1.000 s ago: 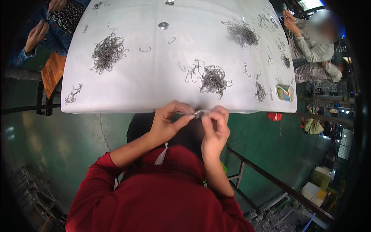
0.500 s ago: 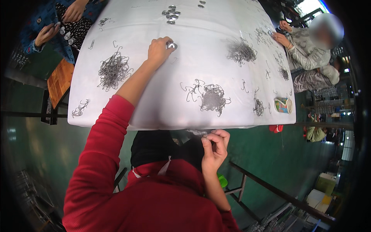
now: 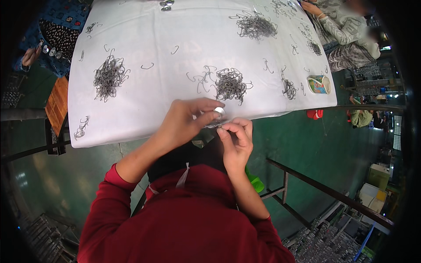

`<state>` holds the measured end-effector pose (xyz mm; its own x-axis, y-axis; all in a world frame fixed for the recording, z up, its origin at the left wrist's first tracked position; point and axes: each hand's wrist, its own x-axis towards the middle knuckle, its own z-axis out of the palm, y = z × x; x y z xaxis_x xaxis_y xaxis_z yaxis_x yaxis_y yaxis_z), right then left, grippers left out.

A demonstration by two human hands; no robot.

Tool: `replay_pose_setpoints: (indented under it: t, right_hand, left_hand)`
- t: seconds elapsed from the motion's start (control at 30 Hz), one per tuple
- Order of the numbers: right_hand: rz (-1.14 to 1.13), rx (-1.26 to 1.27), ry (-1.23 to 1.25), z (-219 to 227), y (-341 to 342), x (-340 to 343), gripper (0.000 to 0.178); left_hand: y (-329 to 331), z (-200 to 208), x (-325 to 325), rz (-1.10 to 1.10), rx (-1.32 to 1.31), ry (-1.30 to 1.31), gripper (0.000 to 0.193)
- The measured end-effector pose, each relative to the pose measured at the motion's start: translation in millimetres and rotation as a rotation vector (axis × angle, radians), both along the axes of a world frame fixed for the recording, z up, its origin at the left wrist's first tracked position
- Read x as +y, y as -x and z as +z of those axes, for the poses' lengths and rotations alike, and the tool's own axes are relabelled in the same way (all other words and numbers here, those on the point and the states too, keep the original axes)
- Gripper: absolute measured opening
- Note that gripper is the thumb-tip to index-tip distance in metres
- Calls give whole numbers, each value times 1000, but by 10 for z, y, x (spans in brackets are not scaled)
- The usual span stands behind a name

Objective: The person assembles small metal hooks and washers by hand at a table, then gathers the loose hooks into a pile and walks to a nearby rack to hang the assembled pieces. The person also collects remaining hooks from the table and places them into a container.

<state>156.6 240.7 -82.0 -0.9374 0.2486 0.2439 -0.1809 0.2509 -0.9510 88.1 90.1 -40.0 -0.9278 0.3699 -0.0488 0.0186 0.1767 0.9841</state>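
Note:
My left hand [image 3: 182,122] is closed on a round, shiny metal disc [image 3: 220,112], held between thumb and fingers at the near edge of the table. Right beside it, my right hand [image 3: 237,142] is pinched closed, its fingertips almost meeting the disc. What those right fingers hold is too small and blurred to make out. Just beyond both hands lies a pile of bent grey wire hooks [image 3: 231,85]. To the left is another heap of wire hooks [image 3: 109,81].
The white-covered table [image 3: 144,94] also bears a far hook pile [image 3: 256,26], metal discs [image 3: 166,5] at the far edge and a patterned cup [image 3: 319,84] at the right. Other people sit along both sides. A dark metal rail [image 3: 329,193] runs at lower right.
My left hand has come back from farther up the table, bringing the disc to my right hand. The right hand stays pinched near the edge. The view has shifted slightly.

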Motion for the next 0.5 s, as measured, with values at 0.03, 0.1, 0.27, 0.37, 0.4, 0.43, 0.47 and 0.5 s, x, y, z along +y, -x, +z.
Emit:
replay_pose_setpoints:
  t: [0.03, 0.1, 0.27, 0.37, 0.4, 0.43, 0.47, 0.5]
  right_hand:
    - [-8, -5, -15, -1, 3, 1, 10]
    - [-21, -26, -45, -4, 5, 6, 10]
    - [-5, -80, -100, -1, 5, 52, 10]
    - [-19, -63, -125, 22, 142, 203, 14]
    - [-36, -86, -68, 36, 228, 277, 14]
    - [-29, -172, -126, 46, 365, 382, 12]
    - [29, -47, -284, 32, 593, 492, 12]
    - [66, 32, -351, -9, 868, 571, 16]
  left_hand:
    - [-32, 23, 9, -5, -34, 32, 23]
    - [-78, 40, 27, 7, 21, 53, 22]
    - [-163, -1, 46, 20, 132, 174, 21]
    - [-195, -44, 55, 42, 197, 174, 19]
    - [-205, -57, 60, 49, 222, 99, 20]
    - [-218, -70, 62, 40, 234, 78, 20]
    - [-228, -81, 61, 31, 255, 92, 20]
    - [-239, -90, 65, 25, 257, 66, 20]
